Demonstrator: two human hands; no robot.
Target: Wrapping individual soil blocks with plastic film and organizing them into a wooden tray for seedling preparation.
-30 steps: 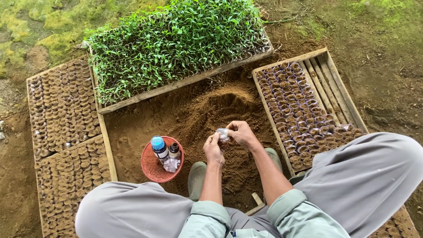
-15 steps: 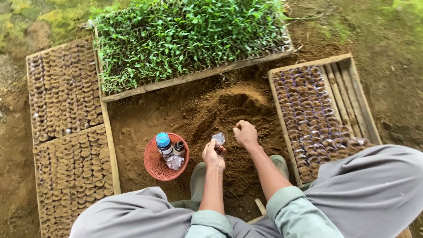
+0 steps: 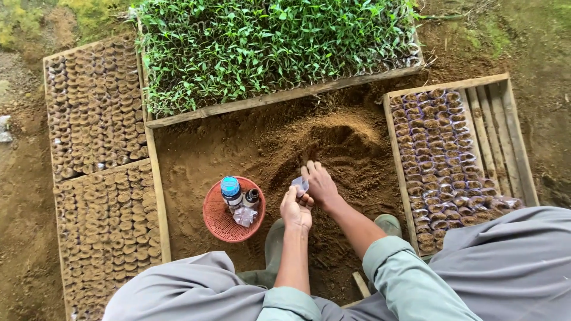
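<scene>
Clear plastic, a small bag (image 3: 301, 185), sits pinched between both hands over the loose soil (image 3: 333, 148). The left hand (image 3: 295, 208) has its fingers (image 3: 304, 201) closed on the bag's lower edge; the right hand (image 3: 320, 183) grips its upper side, fingers curled round it. Half a second ago the bag showed more openly above the hands; now they have drawn together and cover most of it. Just left of the left hand stands a red basket (image 3: 217, 220) holding a blue-capped bottle (image 3: 231, 191), a smaller dark bottle (image 3: 252, 197) and a crumpled wrapper (image 3: 244, 216), unmoved. To the right, a wooden crate (image 3: 505, 119) is partly filled with soil-packed bags (image 3: 437, 154). Beyond the soil heap, a tray of green seedlings (image 3: 267, 47). On the left, two crates of filled pots (image 3: 95, 160). Green boots (image 3: 389, 224) rest on the soil.
</scene>
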